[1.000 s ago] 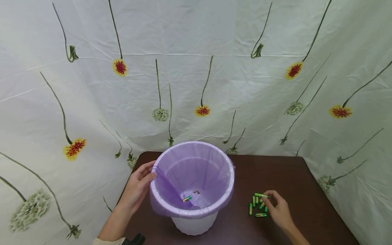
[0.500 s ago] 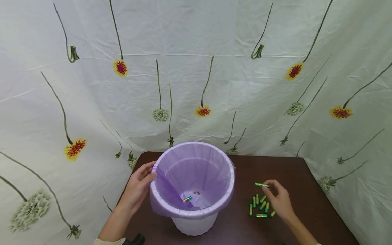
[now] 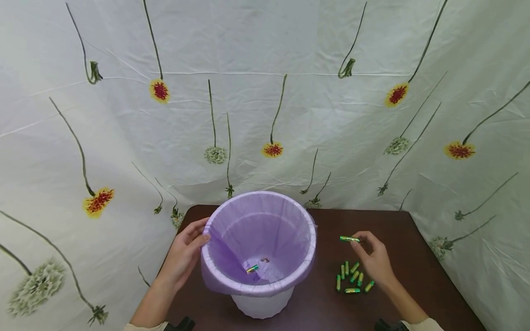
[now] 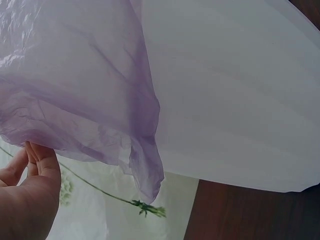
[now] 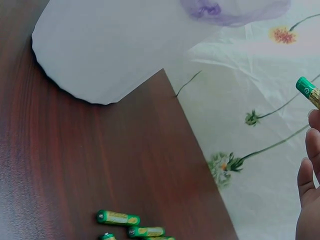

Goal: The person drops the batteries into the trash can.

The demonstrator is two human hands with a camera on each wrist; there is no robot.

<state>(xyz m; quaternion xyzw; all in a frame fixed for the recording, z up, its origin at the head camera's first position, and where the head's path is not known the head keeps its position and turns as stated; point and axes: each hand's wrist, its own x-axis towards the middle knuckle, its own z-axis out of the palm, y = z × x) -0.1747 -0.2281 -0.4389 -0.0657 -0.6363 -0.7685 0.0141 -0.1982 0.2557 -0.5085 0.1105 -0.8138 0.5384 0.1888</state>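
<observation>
A white waste bin [image 3: 263, 305] with a thin purple bag [image 3: 306, 271] folded over its rim stands at the middle of the table. My left hand [image 3: 182, 255] grips the bin's left rim through the bag, thumb on the inner side. To the bin's right, my right hand [image 3: 374, 259] pinches a green battery [image 3: 349, 238] by one end, raised over the table; its green tip shows at the edge of the right wrist view. Inside the bin lies another green and gold battery [image 3: 252, 269]. Several more batteries [image 3: 352, 290] lie loose on the table below my right hand.
The dark brown table [image 3: 331, 317] reaches back to a white cloth [image 3: 244, 119] printed with flowers, which hangs behind and at both sides. Small brownish bits [image 3: 265, 260] show at the bottom of the bin. Black wrist straps are at the lower edge.
My right hand has lifted one battery from the group and moved it up and away from me, slightly left. My left hand has stayed on the bin's rim.
</observation>
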